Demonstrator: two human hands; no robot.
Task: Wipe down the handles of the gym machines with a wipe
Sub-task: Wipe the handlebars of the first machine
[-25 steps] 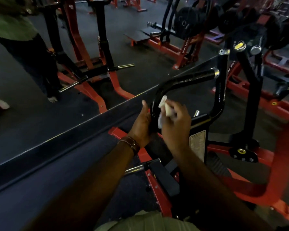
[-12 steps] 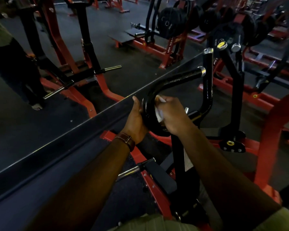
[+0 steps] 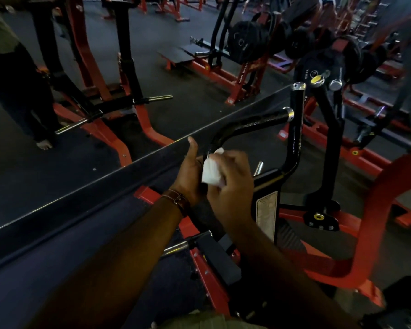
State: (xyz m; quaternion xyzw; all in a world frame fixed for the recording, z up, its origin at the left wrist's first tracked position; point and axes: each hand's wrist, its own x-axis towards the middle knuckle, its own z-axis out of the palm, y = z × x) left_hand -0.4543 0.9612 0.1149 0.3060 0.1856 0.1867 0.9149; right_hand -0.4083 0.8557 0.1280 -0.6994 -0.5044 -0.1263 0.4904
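Pinching white wipe, right hand, left hand gripping handle

Far left: a person in dark trousers, barefoot on dark floor. Beside them, a red-and-black frame with chrome pegs. Far centre, a low black bench. Far right, black weight plates racked on red frames.
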